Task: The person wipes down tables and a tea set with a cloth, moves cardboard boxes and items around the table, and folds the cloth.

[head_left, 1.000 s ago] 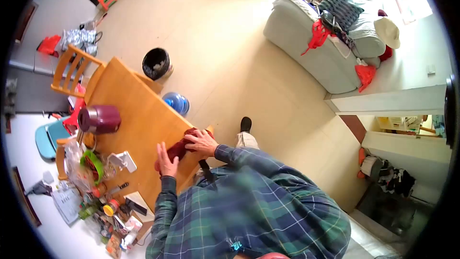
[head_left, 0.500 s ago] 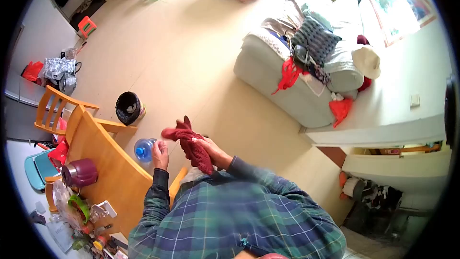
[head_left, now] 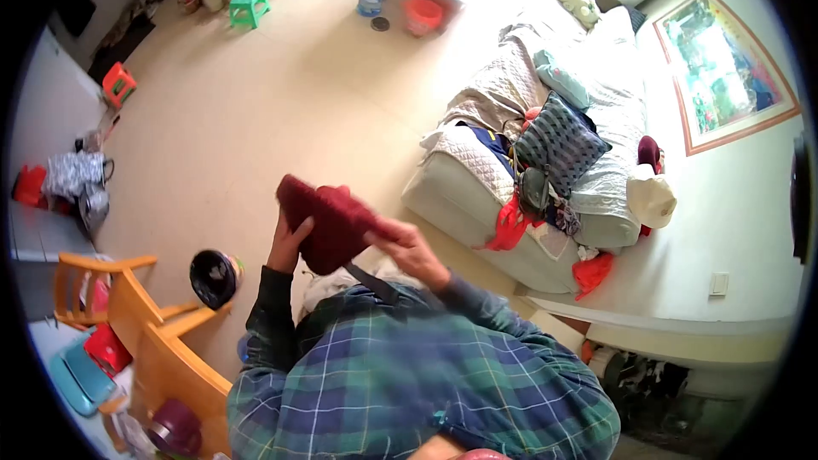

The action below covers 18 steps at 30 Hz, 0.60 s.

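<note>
A dark red, fuzzy cloth [head_left: 336, 226] is stretched out in front of my body, held up between both hands. My left hand [head_left: 288, 243] grips its left side, thumb lying over the front. On the opposite side, my right hand [head_left: 407, 249] pinches the edge with the fingers closed. A dark strap-like strip [head_left: 371, 281] shows below the cloth near my shirt; whether it belongs to the cloth I cannot tell. The fingers behind the cloth are hidden.
Wooden chairs [head_left: 183, 370] stand at the lower left, with a black-lined bin [head_left: 215, 278] beside them. A grey sofa [head_left: 460, 204] with a patterned cushion [head_left: 561, 145] is at the right. A green stool [head_left: 250, 7] and a red basin [head_left: 422, 15] are farther off.
The cloth has gone from a crumpled bundle in my right hand to spread wide. My left hand has come up and taken hold of it. The view has shifted, showing more sofa.
</note>
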Tool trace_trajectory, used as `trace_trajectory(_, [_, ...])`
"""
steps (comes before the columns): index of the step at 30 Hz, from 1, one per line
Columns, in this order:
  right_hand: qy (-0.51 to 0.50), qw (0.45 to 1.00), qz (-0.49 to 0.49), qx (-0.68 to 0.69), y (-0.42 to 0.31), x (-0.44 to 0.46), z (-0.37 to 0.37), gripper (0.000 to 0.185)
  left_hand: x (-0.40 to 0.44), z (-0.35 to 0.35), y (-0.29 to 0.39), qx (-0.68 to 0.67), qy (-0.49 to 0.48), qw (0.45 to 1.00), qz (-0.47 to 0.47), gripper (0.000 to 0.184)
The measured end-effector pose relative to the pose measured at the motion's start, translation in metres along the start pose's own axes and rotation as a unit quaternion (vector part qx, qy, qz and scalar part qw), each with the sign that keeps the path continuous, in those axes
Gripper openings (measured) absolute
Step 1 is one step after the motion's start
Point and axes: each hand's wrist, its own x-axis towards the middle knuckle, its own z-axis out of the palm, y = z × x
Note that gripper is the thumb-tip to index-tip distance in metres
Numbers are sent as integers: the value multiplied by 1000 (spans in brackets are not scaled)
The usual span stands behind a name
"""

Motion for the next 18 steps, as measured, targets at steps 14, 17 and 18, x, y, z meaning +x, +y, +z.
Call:
trace_trajectory(14, [274,957,-99,-15,-119,316,-331,31,521,93,84,195,-140,971,-10,47])
trace_trajectory(17, [212,974,-44,-66,-147,404,-427,35,621,130,124,83,-101,991,-3,39])
trace_trajectory(18, [195,975,-20,-106,-163,428,-453,36,648,143,134,52,-107,993,23,39])
